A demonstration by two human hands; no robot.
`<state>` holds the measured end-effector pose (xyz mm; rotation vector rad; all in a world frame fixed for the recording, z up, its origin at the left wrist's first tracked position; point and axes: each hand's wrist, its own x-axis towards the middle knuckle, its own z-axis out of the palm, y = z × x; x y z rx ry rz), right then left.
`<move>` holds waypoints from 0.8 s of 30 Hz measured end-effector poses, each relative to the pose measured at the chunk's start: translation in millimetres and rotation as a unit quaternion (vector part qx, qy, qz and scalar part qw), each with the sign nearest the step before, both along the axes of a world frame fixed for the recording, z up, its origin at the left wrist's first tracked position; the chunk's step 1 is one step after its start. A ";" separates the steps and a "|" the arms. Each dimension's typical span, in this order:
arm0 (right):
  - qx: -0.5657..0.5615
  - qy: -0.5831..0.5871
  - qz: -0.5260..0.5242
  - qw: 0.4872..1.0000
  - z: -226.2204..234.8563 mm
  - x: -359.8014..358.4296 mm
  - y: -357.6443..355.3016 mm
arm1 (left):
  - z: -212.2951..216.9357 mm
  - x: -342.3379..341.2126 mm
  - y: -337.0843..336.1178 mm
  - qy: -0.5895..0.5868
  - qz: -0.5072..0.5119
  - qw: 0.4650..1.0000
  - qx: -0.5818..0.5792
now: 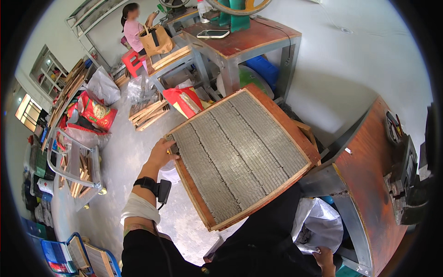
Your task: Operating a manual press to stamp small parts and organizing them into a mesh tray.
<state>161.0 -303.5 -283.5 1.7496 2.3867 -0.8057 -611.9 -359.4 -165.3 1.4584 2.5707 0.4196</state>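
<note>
A shallow wooden tray point(210, 228) lies tilted in front of me. Closely packed rows of small grey metal pieces point(240, 152) cover its inside, with a few dark gaps running between the bands. At the tray's left corner my left hand point(162, 153) grips the rim, thumb on the inner side. Low at the right, my right hand point(325, 259) is closed on the edge of a white plastic sack point(323, 217). Some dark grey material point(303, 234) shows inside the sack's mouth.
A brown-topped metal bench point(364, 184) with a machine stands close at right. Behind the tray is another table point(258, 39) carrying a phone point(213, 34). A trolley point(92, 171) and wood strips point(150, 113) occupy the left floor. A person point(133, 30) sits at the back.
</note>
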 end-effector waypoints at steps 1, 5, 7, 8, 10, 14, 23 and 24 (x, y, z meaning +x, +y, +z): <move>0.000 -0.006 0.005 1.000 13.6 -16.7 10.0 | 2.8 2.5 4.1 0.009 -0.007 1.000 -0.020; 0.028 0.011 0.114 0.993 84.6 -106.7 58.5 | 7.8 11.6 17.2 0.139 -0.062 0.987 -0.056; 0.061 0.059 0.213 0.973 123.9 -161.3 81.1 | 7.3 9.9 20.6 0.135 -0.042 0.986 -0.083; 0.083 0.065 0.258 0.960 142.5 -189.7 91.5 | 6.7 7.6 21.1 0.131 -0.033 0.987 -0.087; 0.125 0.090 0.335 0.929 173.8 -247.3 109.7 | 5.1 2.1 20.3 0.127 -0.064 0.988 -0.057; 0.127 0.140 0.432 0.882 201.6 -359.5 134.4 | -3.3 -3.7 9.4 0.132 -0.073 0.989 -0.014; 0.070 0.325 0.514 0.791 131.6 -612.7 94.0 | -31.9 -43.6 -14.6 -0.017 -0.012 0.962 0.274; 0.064 0.330 0.515 0.788 125.1 -634.4 83.9 | -35.4 -47.7 -14.0 -0.014 -0.014 0.962 0.272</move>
